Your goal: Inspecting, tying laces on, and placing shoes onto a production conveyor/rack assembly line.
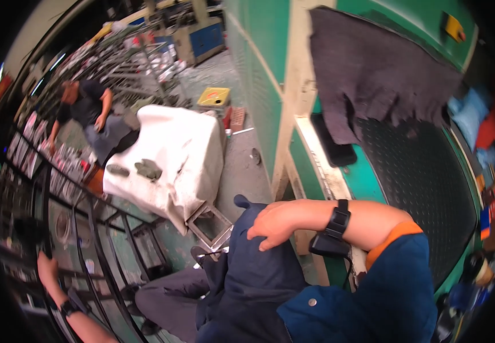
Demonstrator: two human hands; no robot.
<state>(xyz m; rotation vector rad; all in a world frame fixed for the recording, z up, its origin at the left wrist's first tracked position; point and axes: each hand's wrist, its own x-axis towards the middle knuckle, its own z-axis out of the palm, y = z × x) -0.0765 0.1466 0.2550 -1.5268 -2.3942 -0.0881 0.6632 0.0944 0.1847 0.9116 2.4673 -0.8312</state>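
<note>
My left hand (48,270) is raised at the far left among black metal frames (96,246). Its fingers are closed round a dark object (32,235) whose kind is lost in shadow. Across my lap, my right hand (271,225) lies on the dark blue cloth (261,257) over my thigh, fingers loosely spread and holding nothing. Both wrists carry black straps. Just beyond my right hand, a small square metal frame (209,226) leans against a white cloth-covered block (187,137). A pair of greenish gloves (148,170) lies on that cloth.
A green machine (253,68) rises at the right, with a dark grey cloth (373,68), a black phone (334,142) and a black textured mat (430,188). Another person (90,108) sits at the far left beside piled metal stock. A yellow can (214,97) stands behind the block.
</note>
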